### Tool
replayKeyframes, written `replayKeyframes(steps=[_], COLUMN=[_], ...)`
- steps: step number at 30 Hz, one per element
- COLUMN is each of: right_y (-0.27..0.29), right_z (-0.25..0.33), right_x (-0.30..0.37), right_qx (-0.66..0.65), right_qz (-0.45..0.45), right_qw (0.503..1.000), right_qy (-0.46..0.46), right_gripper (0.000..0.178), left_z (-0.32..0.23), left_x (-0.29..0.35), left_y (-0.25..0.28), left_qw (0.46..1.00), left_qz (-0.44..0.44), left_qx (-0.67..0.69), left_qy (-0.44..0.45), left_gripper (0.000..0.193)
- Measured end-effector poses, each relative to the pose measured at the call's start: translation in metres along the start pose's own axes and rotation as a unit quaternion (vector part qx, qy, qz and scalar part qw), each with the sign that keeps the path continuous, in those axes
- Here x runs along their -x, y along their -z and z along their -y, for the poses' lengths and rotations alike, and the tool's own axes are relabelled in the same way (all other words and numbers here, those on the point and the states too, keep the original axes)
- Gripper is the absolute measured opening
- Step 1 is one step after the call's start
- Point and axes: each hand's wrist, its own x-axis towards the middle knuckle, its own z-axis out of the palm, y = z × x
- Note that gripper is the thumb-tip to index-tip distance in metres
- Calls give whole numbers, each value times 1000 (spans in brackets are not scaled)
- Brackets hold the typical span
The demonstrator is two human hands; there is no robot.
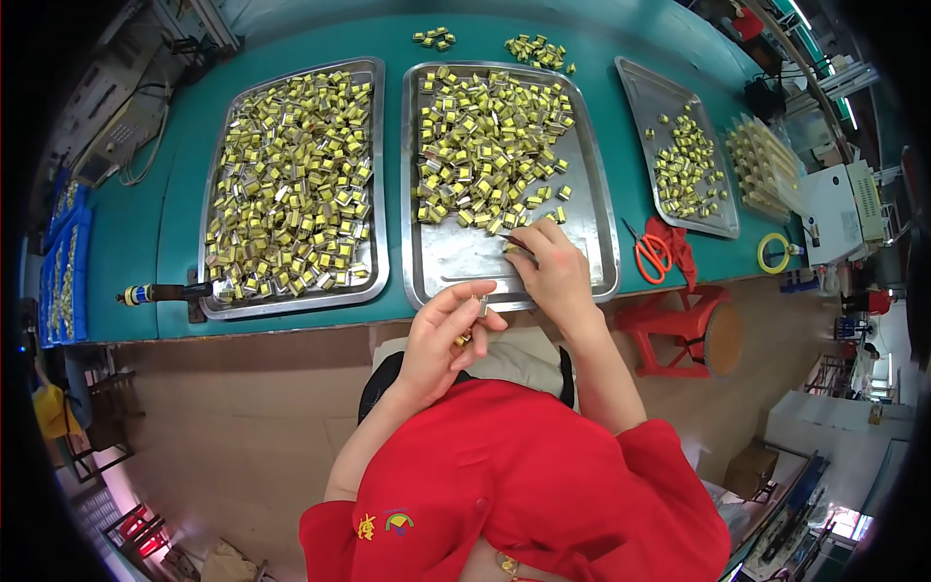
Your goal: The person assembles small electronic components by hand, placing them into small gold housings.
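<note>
My left hand [441, 338] is at the near edge of the middle metal tray [609, 242], fingers curled. Thumb and forefinger pinch a small silvery metal piece [483, 307], and a small yellow-and-metal part [463, 339] shows lower among the fingers. Over the tray's near end, my right hand [555, 267] is closed in a pinch. A small yellow-and-metal block [514, 249] shows at its fingertips, with a thin dark edge beside it. Several loose blocks of the same kind, like small yellow-taped transformers [490, 145], fill the tray's far part.
A left tray [380, 194] is heaped with similar blocks; a right tray [640, 126] holds fewer. Orange-handled scissors [655, 255] and a red cloth [679, 247] lie right. A dark-handled tool [160, 293] sits at the front left edge. A red stool [669, 325] stands below the table.
</note>
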Motion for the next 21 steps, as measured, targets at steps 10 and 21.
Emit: replayKeyframes(steps=[10, 21], right_y=[38, 34], right_z=[18, 18], right_x=[23, 42], right_qx=[-398, -471], right_qz=[109, 132], right_qw=[907, 865], right_qy=[-87, -109], right_gripper=[20, 29], left_z=[0, 10], left_x=[-3, 0], left_y=[-5, -12], left_qw=[998, 991], left_qz=[-20, -24], left_qx=[53, -104], left_qy=[28, -79], left_gripper=[21, 31])
